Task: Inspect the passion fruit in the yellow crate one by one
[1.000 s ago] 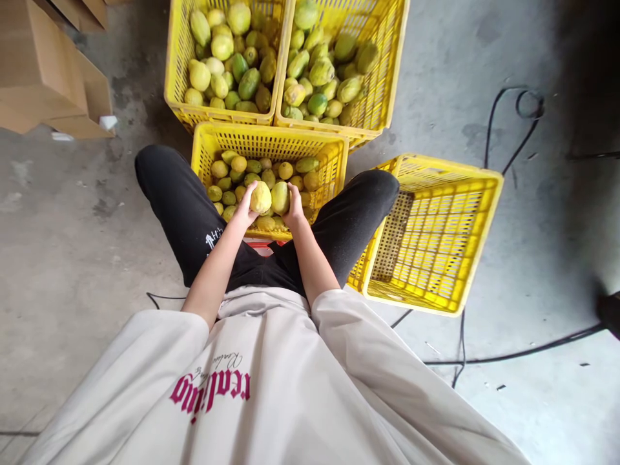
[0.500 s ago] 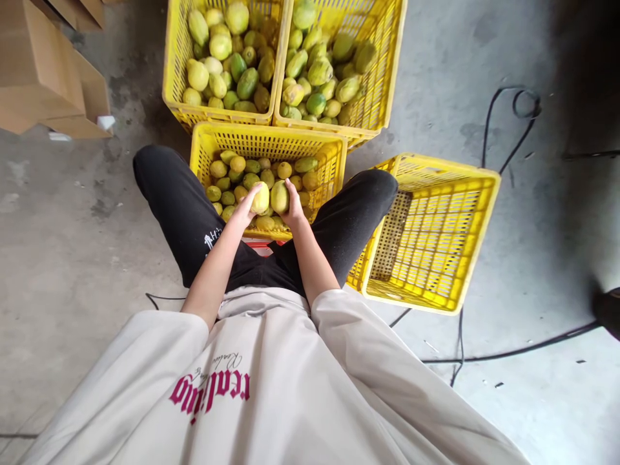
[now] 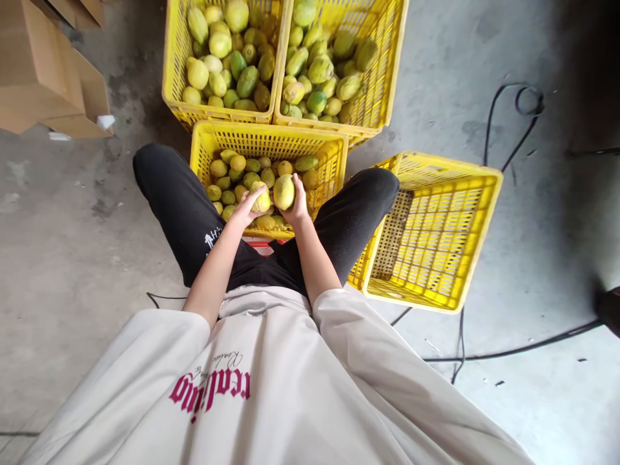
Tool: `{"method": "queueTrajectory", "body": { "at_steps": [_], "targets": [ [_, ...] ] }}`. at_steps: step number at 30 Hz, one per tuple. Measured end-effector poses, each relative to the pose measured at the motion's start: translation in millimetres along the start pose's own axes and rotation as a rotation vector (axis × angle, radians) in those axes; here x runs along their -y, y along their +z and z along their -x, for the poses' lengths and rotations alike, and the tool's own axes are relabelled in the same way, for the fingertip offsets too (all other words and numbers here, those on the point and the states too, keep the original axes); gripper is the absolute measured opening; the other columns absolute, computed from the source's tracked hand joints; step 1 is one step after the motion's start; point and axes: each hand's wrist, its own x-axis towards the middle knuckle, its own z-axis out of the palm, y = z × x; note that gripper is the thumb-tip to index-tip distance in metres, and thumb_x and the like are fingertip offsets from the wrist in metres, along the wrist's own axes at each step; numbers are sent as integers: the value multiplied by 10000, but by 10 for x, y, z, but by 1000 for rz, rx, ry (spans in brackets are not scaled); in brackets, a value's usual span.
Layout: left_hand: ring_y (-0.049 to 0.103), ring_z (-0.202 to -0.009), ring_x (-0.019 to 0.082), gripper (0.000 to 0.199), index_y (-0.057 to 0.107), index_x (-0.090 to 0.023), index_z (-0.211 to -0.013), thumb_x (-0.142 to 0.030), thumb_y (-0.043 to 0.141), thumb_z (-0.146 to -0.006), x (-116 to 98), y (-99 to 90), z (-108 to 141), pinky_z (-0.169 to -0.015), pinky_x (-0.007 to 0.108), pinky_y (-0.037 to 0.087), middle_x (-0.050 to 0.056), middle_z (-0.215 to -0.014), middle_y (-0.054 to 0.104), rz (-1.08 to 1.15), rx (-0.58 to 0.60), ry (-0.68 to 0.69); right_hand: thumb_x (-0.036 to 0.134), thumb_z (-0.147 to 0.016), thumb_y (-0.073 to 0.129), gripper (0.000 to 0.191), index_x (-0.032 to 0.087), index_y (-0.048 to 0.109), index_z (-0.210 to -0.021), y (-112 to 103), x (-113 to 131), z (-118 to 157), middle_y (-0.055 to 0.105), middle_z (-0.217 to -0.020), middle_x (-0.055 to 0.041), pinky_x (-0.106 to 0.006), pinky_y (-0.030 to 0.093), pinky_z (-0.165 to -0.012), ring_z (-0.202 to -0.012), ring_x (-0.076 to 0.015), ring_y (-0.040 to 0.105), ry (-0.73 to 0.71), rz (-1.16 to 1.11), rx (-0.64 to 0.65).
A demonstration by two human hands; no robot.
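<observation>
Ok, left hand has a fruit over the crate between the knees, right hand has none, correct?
No: in the head view the right hand holds a second fruit. The left hand does have the first fruit over the crate between the knees.

yellow crates (image 3: pixel 269 137); magenta-lettered shirt (image 3: pixel 290 387)

Open above the near crate (image 3: pixel 271 131), knees (image 3: pixel 382 187) hemming both sides

Four open yellow crates (image 3: pixel 269 129), two hands (image 3: pixel 299 205), two held fruits (image 3: pixel 284 192).
</observation>
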Motion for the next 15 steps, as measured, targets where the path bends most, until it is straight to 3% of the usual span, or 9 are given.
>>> {"method": "queueTrajectory", "body": {
  "at_steps": [6,8,12,15],
  "targets": [
    [863,-1246,278,44,799,-203,-1237,-177,833,-1223,-8,59,82,-1181,409,752,73,-1101,842,-75,-70,68,974,-991,780,665,316,702,-1044,72,68,113,842,-1062,-62,-560,804,-1166,-1463,-378,844,21,64,-28],
    [851,-1209,275,65,797,-193,-1200,-193,770,-1260,0,76,81,-1160,394,751,64,-1017,804,-77,-78,85,952,-1011,762,646,309,724,-1064,115,110,184,859,-1091,-86,-588,799,-1179,-1461,-395,844,28,64,-56],
    [847,-1255,276,194,781,-213,-1191,-263,654,-1329,-8,88,100,-1160,394,753,46,-982,781,-60,-85,114,864,-1141,646,584,292,723,-1049,199,150,289,890,-1107,-99,-554,798,-1176,-1437,-391,859,97,26,-117],
    [845,-1355,262,160,766,-217,-1160,-212,697,-1305,-29,85,136,-1232,344,709,49,-1073,826,-42,-50,132,857,-1155,631,593,284,706,-1021,218,128,284,903,-1123,-105,-516,789,-1188,-1465,-391,854,126,38,-112]
  ]
}}
